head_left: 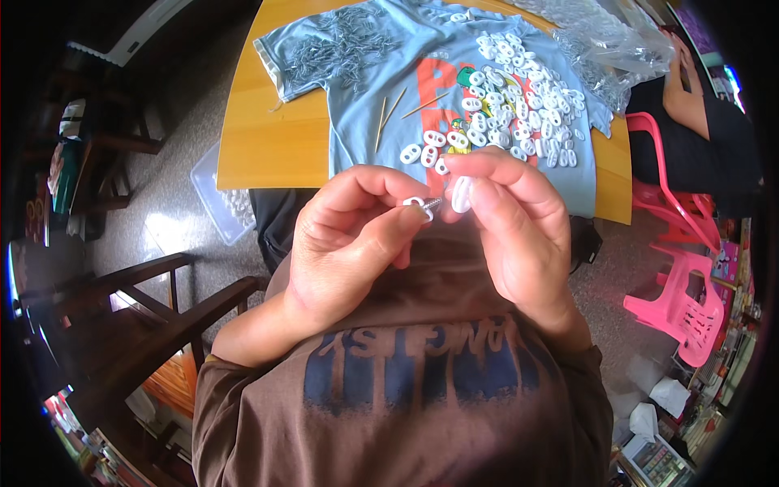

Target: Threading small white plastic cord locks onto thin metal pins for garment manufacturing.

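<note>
Presently, left fingers [388, 183] pinch a screw [435, 204] and white piece [428, 215]; just beside, right fingers [497, 204] pinch a white oval [462, 196].

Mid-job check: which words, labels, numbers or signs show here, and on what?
Wording located, not copied:
Brown shirt: large dark lettering across the front, partly broken up.
Blue shirt: large orange-red lettering, partly covered by white pieces; the small line above is too small to read.
Purple box, right: markings too small to read.
White pieces: none readable.
</note>
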Tool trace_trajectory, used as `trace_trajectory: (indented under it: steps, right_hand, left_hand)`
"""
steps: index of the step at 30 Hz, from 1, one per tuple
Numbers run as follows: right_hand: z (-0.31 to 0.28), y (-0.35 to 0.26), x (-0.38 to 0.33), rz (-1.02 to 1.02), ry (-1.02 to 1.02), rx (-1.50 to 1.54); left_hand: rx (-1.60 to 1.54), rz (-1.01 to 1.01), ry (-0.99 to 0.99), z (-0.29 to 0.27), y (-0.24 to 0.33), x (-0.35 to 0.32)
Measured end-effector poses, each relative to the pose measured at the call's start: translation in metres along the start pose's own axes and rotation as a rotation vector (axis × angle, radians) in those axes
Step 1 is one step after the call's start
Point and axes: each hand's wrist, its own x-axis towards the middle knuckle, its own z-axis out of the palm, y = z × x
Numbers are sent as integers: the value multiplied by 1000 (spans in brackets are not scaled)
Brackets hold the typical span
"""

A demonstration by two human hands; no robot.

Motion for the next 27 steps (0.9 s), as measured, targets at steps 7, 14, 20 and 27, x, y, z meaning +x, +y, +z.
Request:
trace_trajectory:
  steps: [7, 14, 20, 27]
  right_hand:
    - [-2, -3, -1, -47, -65, -175]
    - [0, -7, 0, -70, -65, -280]
    - [-1, -9, 4, -138, -118, -356]
    - [-1, -11, 5, -269, -120, -529]
  left_hand:
    - [-3, -7, -4, 2, 0, -1]
    - [25, -8, -16, -1, -1, -2]
    - [45, -21, -20, 0, -1, -3]
    - [30, -19, -35, -2, 0, -4]
